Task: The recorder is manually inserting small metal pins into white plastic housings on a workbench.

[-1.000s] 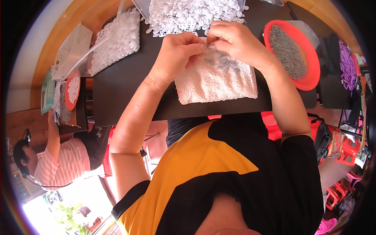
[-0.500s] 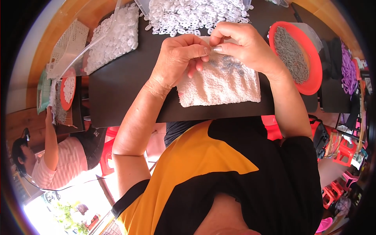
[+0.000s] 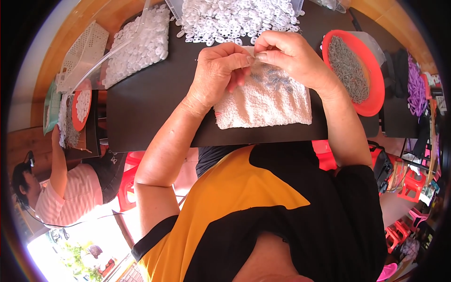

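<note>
Over the far part of a folded cream towel (image 3: 263,110), my left hand (image 3: 215,70) and my right hand (image 3: 293,58) meet fingertip to fingertip. Thumb and forefinger of each are pinched together. Whatever they hold between them is too small to make out. A few small grey pieces (image 3: 278,79) lie on the towel just below my right fingers. Beyond my hands is a heap of small white oval pieces with holes (image 3: 237,21). To the right of my right forearm stands a red oval dish (image 3: 377,101) with many thin grey pieces (image 3: 348,70) in it.
The towel lies on a dark table (image 3: 150,110). A clear bag of white pieces (image 3: 141,49) sits at the back left, near a white perforated basket (image 3: 87,47). Purple strips (image 3: 416,87) lie at the far right. Another person (image 3: 70,192) works at the left beside red stools.
My hands still pinch together over the towel, shifted very slightly, with the left fingers curled a little closer. The whole view has tilted a touch. The other person's arm has moved slightly.
</note>
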### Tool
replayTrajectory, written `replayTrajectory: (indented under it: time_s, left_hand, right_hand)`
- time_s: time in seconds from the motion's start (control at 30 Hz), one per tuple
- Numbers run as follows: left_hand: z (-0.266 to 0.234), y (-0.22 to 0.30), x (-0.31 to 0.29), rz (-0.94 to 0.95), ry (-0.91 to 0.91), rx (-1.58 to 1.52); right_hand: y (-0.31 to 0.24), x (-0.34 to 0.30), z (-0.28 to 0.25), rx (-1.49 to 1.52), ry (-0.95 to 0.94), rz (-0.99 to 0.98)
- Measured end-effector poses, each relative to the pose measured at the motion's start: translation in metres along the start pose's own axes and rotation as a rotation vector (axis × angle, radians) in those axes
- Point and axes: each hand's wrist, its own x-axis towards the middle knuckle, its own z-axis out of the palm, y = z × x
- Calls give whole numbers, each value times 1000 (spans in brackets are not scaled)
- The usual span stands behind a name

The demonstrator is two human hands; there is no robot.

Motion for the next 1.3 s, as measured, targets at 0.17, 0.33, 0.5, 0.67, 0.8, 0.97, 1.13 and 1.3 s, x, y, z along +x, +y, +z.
replayTrajectory:
  time_s: [0.17,0.33,0.5,0.67,0.8,0.97,1.13,1.3]
  left_hand:
    - [-2,2,1,-21,34,-27]
    - [-1,2,0,63,38,15]
    - [-1,1,0,66,16,99]
    - [-3,8,-2,-45,12,-9]
    - [-9,9,0,-99,-23,-97]
    - [-8,8,0,-76,10,-161]
    - [-5,4,-2,63,85,17]
    - [-1,-3,-2,203,96,188]
  right_hand:
    - [2,1,1,29,65,-12]
    - [-2,2,6,159,101,-7]
    - [-4,2,8,246,127,52]
    - [-8,2,10,271,85,72]
    - [-7,2,13,256,97,61]
    - [-4,3,19,265,184,48]
    - [-5,6,14,281,209,80]
    - [1,5,14,247,115,76]
